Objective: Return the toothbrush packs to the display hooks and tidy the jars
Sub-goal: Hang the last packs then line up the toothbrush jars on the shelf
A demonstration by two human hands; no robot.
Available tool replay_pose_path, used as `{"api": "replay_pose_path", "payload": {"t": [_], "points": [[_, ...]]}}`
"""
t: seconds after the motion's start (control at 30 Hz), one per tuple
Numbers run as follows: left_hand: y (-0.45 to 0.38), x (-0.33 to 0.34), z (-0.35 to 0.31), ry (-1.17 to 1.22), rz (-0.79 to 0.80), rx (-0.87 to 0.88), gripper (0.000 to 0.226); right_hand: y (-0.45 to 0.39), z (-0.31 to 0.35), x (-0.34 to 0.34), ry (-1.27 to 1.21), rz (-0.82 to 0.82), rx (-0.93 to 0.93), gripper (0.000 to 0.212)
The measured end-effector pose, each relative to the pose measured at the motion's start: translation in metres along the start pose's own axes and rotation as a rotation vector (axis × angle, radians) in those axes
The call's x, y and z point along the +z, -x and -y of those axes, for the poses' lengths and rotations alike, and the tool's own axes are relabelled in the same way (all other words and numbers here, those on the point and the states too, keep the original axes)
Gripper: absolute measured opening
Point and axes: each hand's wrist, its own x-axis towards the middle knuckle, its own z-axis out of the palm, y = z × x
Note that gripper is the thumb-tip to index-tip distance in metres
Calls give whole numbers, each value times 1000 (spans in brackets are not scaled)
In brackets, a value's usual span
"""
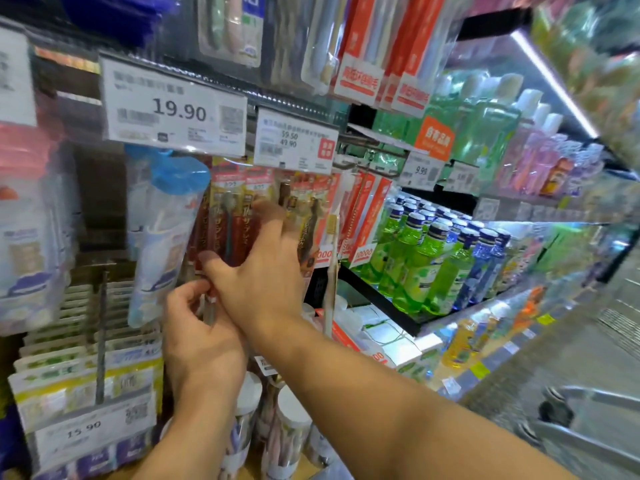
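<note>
Here, at the centre of the frame, the right hand [263,261] lies flat with fingers spread against a row of red-and-gold toothbrush packs [239,216] hanging under the price tags [173,109]. It presses them rather than gripping. Just below and to the left, the left hand [197,327] has its fingers curled, pinching the lower edge of one pack where the thumb of the other hand meets it.

The packs look like thin card backs with clear blister fronts: light, fairly stiff along their length, glossy and a little slippery. I judge they are best held by the flat card edges, low down for steadying and near the punched top when threading onto a hook; the hooks themselves are hidden behind the tags. The blister would dent if squeezed hard.

At the bottom centre, clear cylindrical jars [287,431] with white lids stand close together, partly hidden by the forearms; they look rigid and smooth, best taken round the body. Green and blue bottles [433,258] fill the shelf to the right.
</note>
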Motion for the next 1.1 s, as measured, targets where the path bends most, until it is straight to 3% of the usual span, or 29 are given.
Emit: {"api": "replay_pose_path", "payload": {"t": [0.37,0.43,0.57,0.73,0.9,1.1], "points": [[-2,-6,-4,-76,66,7,43,-15,-1,11,-16,33,18,90],[3,-12,-8,-100,76,24,42,-7,0,4,-49,29,42,82],[26,-31,-21,-127,203,112,38,26,-1,-17,-109,56,139,48],[66,-64,-35,-279,335,98,22,88,-13,-48,-208,122,326,17],[107,-98,-16,-527,440,-20,16,171,-39,-61,-383,186,635,24],[169,-130,18,-728,539,-116,8,262,-69,-93,-569,339,877,10]]}}
